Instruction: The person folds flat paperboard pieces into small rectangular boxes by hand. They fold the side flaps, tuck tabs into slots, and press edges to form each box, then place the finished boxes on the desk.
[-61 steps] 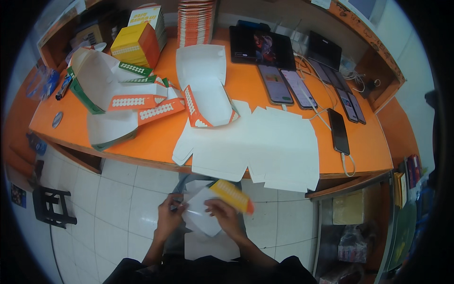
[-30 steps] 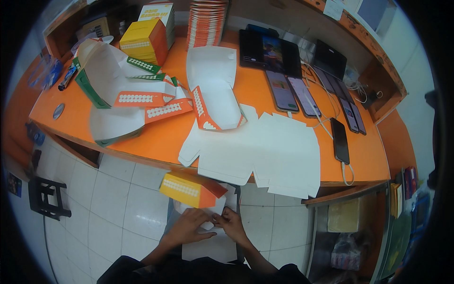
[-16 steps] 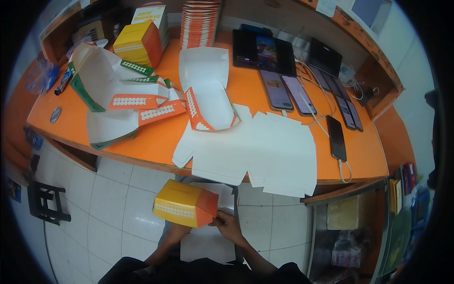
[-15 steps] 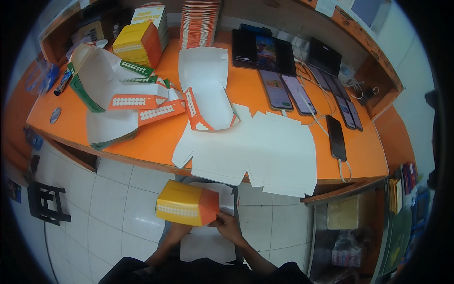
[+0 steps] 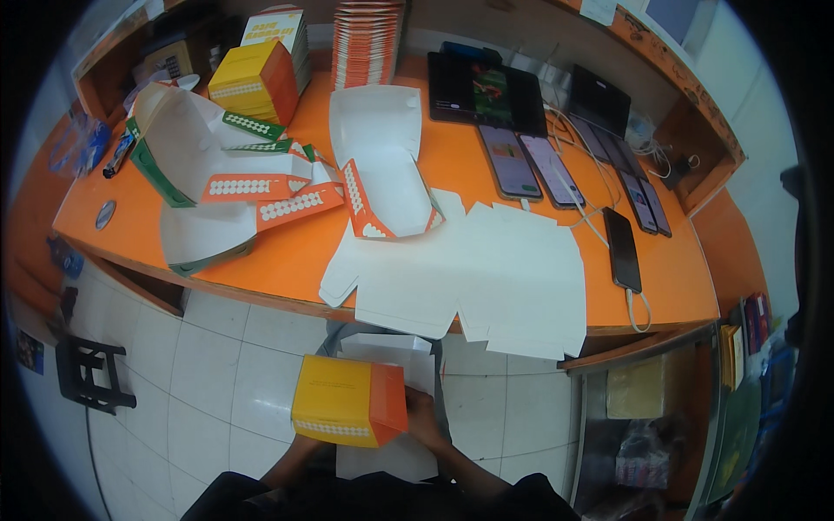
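Observation:
Over my lap, both hands hold a yellow-and-orange cardboard food box (image 5: 334, 391), closed and slightly tilted. My right hand (image 5: 423, 418) grips its orange end, the fingers partly behind it. At the lower left, my left hand (image 5: 306, 445) supports the box; its fingers are hidden underneath. Under the box, white cardboard (image 5: 387, 463) lies on my lap, partly covered. On the desk ahead, an open white-lined box (image 5: 387, 187) with orange sides stands beside a flat white carton blank (image 5: 486, 273) that overhangs the front edge.
Several partly folded green-and-orange cartons (image 5: 208, 230) lie on the orange desk (image 5: 287, 280) at left. Behind them are a yellow carton stack (image 5: 252, 82) and a tall orange-and-white stack (image 5: 365, 43). Phones with cables (image 5: 620, 252) and a tablet (image 5: 452, 91) occupy the right. A black stool (image 5: 91, 373) stands at left.
The box in my hands has come lower, toward me, and turned so that more of its yellow face shows. Both hands have shifted with it. The things on the desk stay put.

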Motion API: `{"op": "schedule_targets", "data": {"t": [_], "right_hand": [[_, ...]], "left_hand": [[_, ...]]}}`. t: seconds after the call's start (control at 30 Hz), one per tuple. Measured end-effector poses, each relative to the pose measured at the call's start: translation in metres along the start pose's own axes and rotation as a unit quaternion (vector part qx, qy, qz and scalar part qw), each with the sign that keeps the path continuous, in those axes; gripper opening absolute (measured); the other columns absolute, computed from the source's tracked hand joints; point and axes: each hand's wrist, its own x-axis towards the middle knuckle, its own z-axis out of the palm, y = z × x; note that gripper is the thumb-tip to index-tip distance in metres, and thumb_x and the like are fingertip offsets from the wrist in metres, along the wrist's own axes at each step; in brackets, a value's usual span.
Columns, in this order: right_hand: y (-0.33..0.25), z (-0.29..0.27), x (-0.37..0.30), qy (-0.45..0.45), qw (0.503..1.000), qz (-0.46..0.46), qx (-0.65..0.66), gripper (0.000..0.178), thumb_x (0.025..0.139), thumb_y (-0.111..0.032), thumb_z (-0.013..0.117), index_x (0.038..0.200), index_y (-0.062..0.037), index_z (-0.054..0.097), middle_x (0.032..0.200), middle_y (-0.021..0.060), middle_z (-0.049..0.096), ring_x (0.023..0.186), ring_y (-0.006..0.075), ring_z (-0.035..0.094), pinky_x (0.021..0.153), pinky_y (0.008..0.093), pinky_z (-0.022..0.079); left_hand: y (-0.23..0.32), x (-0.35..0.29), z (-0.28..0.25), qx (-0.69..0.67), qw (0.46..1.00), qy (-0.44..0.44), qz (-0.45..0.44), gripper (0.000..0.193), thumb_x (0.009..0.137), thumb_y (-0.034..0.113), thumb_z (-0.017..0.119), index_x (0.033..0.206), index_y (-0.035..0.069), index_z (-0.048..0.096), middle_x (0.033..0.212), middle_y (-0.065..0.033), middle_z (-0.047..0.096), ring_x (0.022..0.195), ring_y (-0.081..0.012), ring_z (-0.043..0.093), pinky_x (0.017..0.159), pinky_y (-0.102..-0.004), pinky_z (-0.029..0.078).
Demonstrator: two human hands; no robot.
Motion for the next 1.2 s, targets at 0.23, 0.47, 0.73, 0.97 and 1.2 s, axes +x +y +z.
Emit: {"op": "schedule_targets", "data": {"t": [0.23,0.47,0.73,0.97,1.2], "right_hand": [[-0.012,-0.007,0.012,-0.019,0.998,0.021,0.052,0.019,0.083,-0.011,0.07,0.097,0.0015,0.068,0.094,0.0126,0.07,0.083,0.0172,0.068,0.075,0.0283,0.053],[-0.015,-0.021,0.016,-0.118,0.99,0.05,0.063,0.02,0.083,-0.011,0.07,0.098,0.0019,0.069,0.104,0.0126,0.068,0.091,0.0166,0.065,0.082,0.0279,0.052],[-0.021,-0.025,0.022,-0.167,0.979,0.077,0.09,0.018,0.085,-0.009,0.069,0.1,-0.0003,0.07,0.108,0.0092,0.068,0.094,0.0141,0.063,0.085,0.025,0.049],[-0.017,-0.024,0.023,-0.161,0.978,0.05,0.121,0.016,0.083,-0.01,0.071,0.095,-0.0008,0.07,0.102,0.0085,0.069,0.091,0.0141,0.064,0.081,0.0244,0.05],[-0.015,-0.016,0.028,-0.089,0.985,0.045,0.139,0.01,0.081,-0.008,0.072,0.088,-0.0017,0.07,0.09,0.0063,0.07,0.083,0.0117,0.064,0.076,0.0239,0.05]], "left_hand": [[-0.004,-0.005,0.004,-0.211,0.946,-0.019,-0.247,0.023,0.076,0.005,0.075,0.095,-0.001,0.062,0.082,-0.0056,0.066,0.078,-0.012,0.064,0.076,-0.0248,0.051],[-0.008,-0.01,0.006,-0.286,0.907,-0.013,-0.307,0.023,0.076,0.004,0.075,0.095,-0.001,0.062,0.084,-0.006,0.067,0.08,-0.0121,0.064,0.078,-0.0248,0.05],[-0.017,-0.014,0.008,-0.329,0.888,-0.005,-0.321,0.02,0.076,-0.001,0.073,0.093,-0.004,0.063,0.088,-0.0076,0.068,0.084,-0.0128,0.065,0.081,-0.0258,0.051],[-0.018,-0.021,0.014,-0.309,0.898,-0.001,-0.313,0.013,0.079,-0.002,0.07,0.091,-0.002,0.066,0.09,-0.0079,0.068,0.084,-0.0133,0.064,0.081,-0.0258,0.05],[-0.003,-0.006,0.009,-0.379,0.871,0.064,-0.307,0.004,0.081,-0.001,0.069,0.084,-0.001,0.069,0.101,-0.0099,0.065,0.092,-0.0153,0.062,0.083,-0.027,0.05]]}}
